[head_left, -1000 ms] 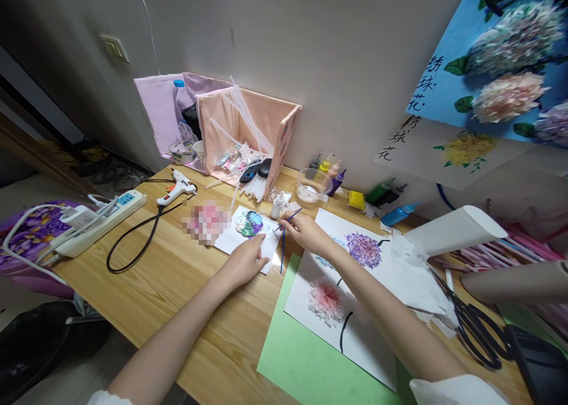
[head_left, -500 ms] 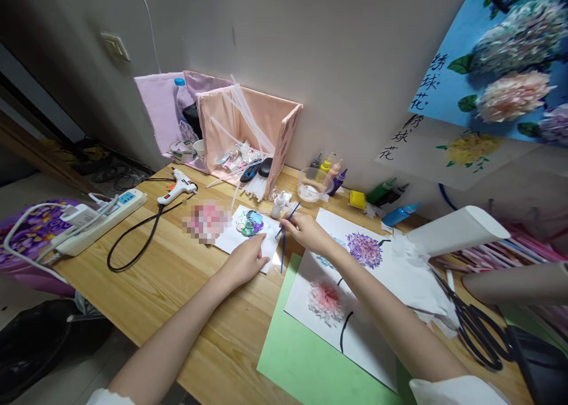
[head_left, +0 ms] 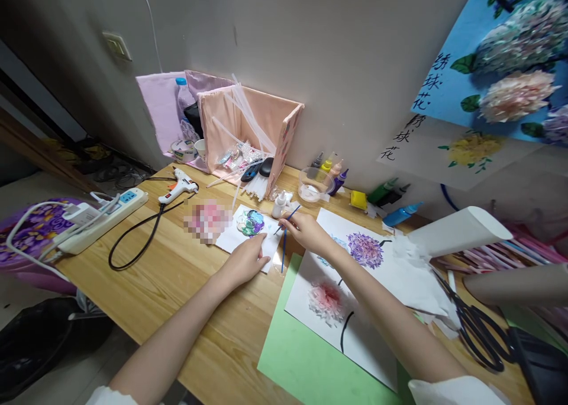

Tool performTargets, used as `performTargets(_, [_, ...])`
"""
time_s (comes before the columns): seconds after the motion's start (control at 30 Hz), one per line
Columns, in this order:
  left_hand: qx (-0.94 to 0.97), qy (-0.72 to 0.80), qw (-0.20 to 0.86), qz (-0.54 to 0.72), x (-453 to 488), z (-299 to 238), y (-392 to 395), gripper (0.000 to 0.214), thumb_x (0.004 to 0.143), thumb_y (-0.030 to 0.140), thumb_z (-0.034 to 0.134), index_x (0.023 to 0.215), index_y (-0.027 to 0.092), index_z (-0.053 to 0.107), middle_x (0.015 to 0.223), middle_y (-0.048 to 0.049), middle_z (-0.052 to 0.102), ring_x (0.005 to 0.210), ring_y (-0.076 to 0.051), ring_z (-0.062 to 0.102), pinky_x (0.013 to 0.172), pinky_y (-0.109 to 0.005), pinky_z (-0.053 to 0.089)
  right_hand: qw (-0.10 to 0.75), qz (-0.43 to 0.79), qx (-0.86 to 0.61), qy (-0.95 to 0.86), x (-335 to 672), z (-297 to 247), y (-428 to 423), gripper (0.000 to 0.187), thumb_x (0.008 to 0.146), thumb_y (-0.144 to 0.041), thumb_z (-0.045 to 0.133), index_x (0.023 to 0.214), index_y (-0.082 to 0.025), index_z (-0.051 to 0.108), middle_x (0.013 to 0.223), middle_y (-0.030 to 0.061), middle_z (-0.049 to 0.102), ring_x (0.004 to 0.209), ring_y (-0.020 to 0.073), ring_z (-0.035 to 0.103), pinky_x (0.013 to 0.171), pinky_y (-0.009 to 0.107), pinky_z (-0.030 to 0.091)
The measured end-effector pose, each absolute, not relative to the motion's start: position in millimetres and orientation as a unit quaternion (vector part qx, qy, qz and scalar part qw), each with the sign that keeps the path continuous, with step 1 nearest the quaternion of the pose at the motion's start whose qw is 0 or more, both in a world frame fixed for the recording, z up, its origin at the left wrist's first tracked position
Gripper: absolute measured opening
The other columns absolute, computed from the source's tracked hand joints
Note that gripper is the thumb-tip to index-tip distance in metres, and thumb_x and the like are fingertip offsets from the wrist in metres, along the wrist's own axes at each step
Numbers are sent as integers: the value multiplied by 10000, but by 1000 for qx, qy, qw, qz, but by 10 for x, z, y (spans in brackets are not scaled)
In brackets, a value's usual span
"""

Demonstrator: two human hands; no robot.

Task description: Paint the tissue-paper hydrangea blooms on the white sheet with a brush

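Note:
My right hand [head_left: 302, 230] is closed on a thin blue paintbrush [head_left: 293, 211], its tip pointing down at a small white paper [head_left: 227, 240]. On that paper lies a swirl of green, blue, purple and white paint [head_left: 251, 222]. My left hand [head_left: 248, 258] rests on the paper's near edge, thumb apart from the fingers, holding nothing. A second blue paintbrush [head_left: 283, 259] lies just right of the paper. Under my right forearm is a white sheet [head_left: 306, 325] on green card [head_left: 284, 352], bearing a purple flower [head_left: 364, 250] and a pink flower [head_left: 326, 301].
Behind the hands stand a white bottle [head_left: 279, 205], a clear bowl [head_left: 316, 186] and several paint bottles. At left are a glue gun [head_left: 181, 186] and power strip [head_left: 104, 221]. Right are scissors [head_left: 481, 337], a white roll [head_left: 461, 230] and tissue [head_left: 412, 283].
The brush tip in my right hand has shifted slightly to the left over the small paper. My left hand stays in the same place.

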State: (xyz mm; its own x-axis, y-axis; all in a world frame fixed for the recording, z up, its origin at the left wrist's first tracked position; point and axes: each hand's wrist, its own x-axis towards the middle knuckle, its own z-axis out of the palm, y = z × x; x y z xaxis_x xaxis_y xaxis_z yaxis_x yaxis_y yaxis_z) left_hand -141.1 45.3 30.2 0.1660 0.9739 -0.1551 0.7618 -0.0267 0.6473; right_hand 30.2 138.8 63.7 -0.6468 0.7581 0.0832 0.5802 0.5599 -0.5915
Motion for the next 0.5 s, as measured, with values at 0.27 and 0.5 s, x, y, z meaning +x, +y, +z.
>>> performTargets(0.27, [697, 622, 314, 169, -1407, 317, 450, 485, 801, 190, 561, 1269, 142, 447, 870, -55, 630, 825, -215, 600, 705, -271, 424, 145, 262, -376, -877, 327, 677, 1350, 225, 924, -250, 420, 844, -176, 617, 817, 64, 667, 790, 175, 603, 710, 276, 423])
performTargets(0.5, [700, 619, 311, 171, -1409, 318, 450, 449, 802, 187, 564, 1240, 155, 464, 858, -50, 626, 805, -209, 599, 697, -267, 419, 140, 259, -376, -879, 338, 657, 1335, 217, 923, -250, 425, 876, -179, 625, 843, 67, 673, 804, 177, 603, 713, 277, 421])
